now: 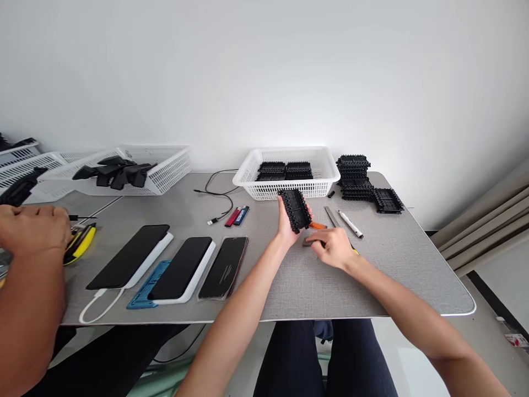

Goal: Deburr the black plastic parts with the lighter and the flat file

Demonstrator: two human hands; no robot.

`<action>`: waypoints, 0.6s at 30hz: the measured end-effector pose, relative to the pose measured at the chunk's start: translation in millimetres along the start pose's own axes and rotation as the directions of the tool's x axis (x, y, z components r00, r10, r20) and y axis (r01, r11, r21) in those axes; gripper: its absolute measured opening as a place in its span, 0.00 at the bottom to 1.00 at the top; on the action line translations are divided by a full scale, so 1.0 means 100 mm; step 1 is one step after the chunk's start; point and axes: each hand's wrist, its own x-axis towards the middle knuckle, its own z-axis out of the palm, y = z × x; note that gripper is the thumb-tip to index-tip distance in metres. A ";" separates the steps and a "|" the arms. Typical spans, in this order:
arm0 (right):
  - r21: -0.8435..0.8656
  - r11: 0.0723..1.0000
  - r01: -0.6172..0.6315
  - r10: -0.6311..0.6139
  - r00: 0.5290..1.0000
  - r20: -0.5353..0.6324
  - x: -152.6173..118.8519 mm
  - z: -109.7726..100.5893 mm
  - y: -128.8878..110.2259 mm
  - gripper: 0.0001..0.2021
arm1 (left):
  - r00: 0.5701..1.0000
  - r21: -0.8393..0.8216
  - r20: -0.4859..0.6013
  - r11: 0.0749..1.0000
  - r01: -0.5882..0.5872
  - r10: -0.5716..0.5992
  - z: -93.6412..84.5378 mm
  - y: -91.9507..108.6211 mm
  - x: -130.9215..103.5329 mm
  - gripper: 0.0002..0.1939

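Fingers of the left hand [288, 223] are curling around a black ribbed plastic tray piece [295, 209], holding it tilted above the grey table [397, 264], just in front of the white mesh plastic basket [289, 172] sitting at the far edge. The right hand [333, 248] is lying palm down on the table just beside it, fingers pressed together over a small grey flat piece [308, 242]; whether they are pinching it I cannot tell. An orange-handled tool [317, 225] is lying between the two hands. A stack of matching black trays [354, 176] is standing near the far right corner. Three black phones [182, 267] are lying in a row towards the near left edge. Another person's hand [33, 229] is resting at the left edge.
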 end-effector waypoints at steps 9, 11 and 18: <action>0.200 0.979 -0.038 0.113 0.918 -0.380 0.08 -0.04 0.10 0.22 | 0.987 0.183 0.038 0.970 -0.162 0.158 0.01 -0.17 -0.04 0.24; 0.187 0.981 -0.044 0.111 0.924 -0.365 0.09 -0.04 0.12 0.22 | 0.980 0.230 0.036 0.953 -0.197 0.194 0.00 -0.16 -0.04 0.27; 0.146 0.982 -0.118 0.175 0.860 -0.480 0.10 -0.03 0.23 0.21 | 0.981 0.354 -0.083 0.925 -0.138 0.178 0.01 -0.08 -0.09 0.26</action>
